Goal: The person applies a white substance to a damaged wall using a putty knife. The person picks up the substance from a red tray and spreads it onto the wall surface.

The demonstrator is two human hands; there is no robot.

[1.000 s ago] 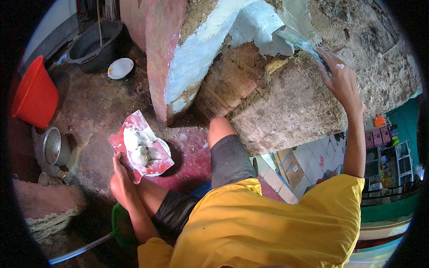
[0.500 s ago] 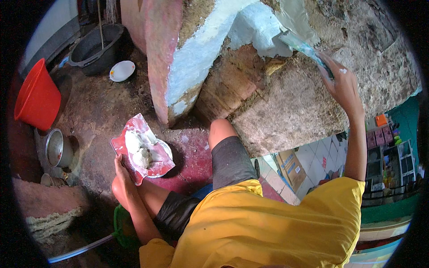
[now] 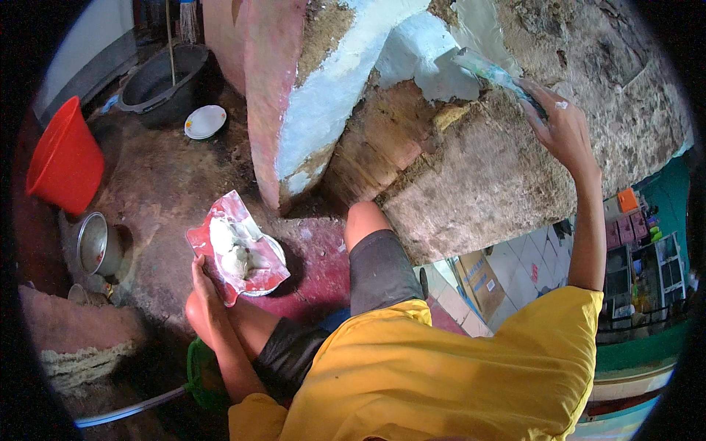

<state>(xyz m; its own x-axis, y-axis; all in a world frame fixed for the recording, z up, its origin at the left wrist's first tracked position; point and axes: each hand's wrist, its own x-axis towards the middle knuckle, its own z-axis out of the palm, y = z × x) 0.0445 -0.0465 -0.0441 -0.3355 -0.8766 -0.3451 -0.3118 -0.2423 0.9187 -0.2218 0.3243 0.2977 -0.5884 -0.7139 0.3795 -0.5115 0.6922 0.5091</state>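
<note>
Left hand (image 3: 209, 285) holds a red board (image 3: 199, 237) by its left edge, white paste (image 3: 234, 253) mid-board; right hand (image 3: 565, 128) grips a scraper (image 3: 489, 70) at pale plaster (image 3: 423, 62)

Paste (image 3: 235, 256) on board (image 3: 262, 279), scraper (image 3: 489, 71) to right, bucket (image 3: 68, 158) to left (plate (image 3: 205, 122), basin (image 3: 190, 82) beyond)

The paste (image 3: 421, 53) looks smooth, the wall (image 3: 507, 165) rough and matt

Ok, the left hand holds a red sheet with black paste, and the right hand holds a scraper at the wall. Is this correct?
Not quite: the head view shows white paste, not black. The left hand holds the red sheet, and the right hand holds a scraper at the wall.
</note>
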